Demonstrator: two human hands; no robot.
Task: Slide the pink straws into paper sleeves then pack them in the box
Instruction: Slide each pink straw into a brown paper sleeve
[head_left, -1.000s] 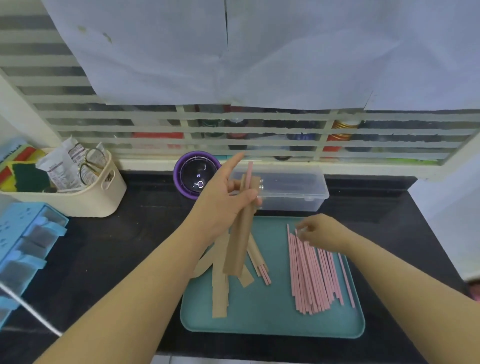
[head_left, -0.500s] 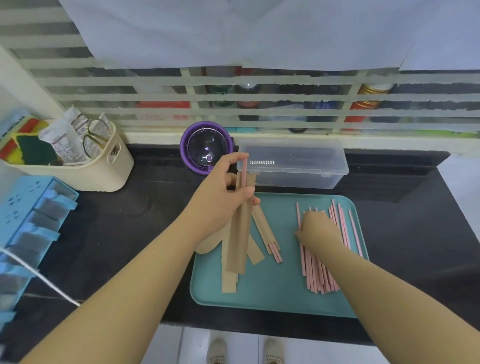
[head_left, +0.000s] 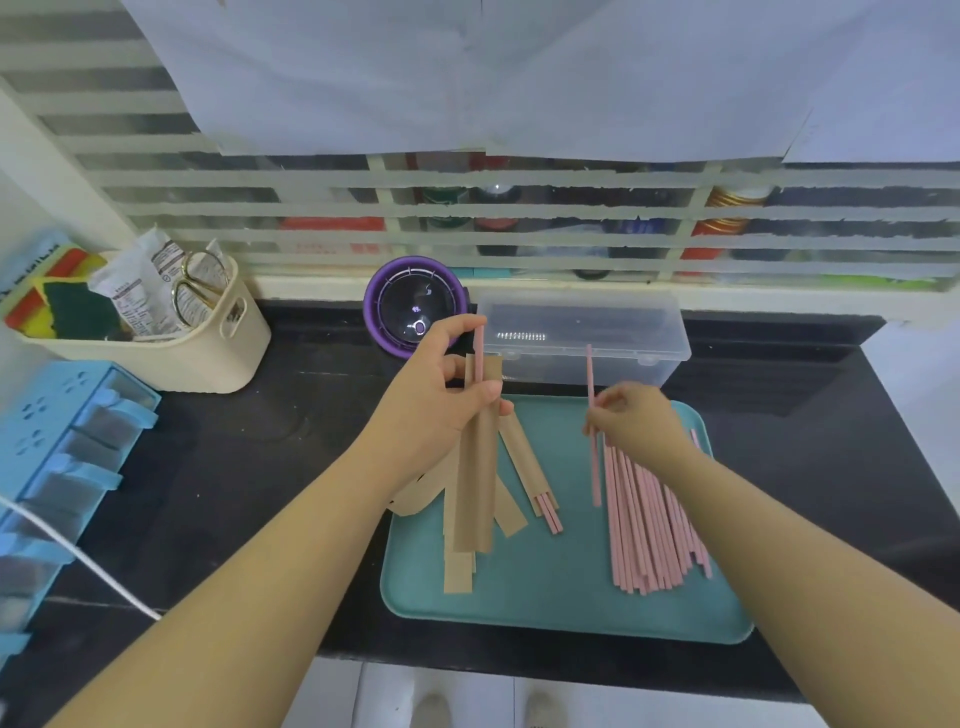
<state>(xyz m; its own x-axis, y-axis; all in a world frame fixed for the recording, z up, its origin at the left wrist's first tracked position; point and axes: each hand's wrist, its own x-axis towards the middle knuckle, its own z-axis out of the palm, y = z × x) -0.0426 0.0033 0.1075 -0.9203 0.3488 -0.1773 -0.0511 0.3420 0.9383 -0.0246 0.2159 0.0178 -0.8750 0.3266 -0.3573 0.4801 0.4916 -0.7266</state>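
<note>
Over the tray (head_left: 545, 597), the pink straw (head_left: 589, 369) I pinch in my right hand (head_left: 636, 421) stands almost straight up, its top end toward the box (head_left: 582, 332). Off to its left, apart from it, my left hand (head_left: 431, 410) grips a paper sleeve (head_left: 475, 483), upright too, its mouth at the top (one straw tip (head_left: 479, 348) already pokes out there). So I think the straw must go left, then down into that mouth. Under my right hand lies the pile of straws (head_left: 649, 519). The box lid looks closed.
</note>
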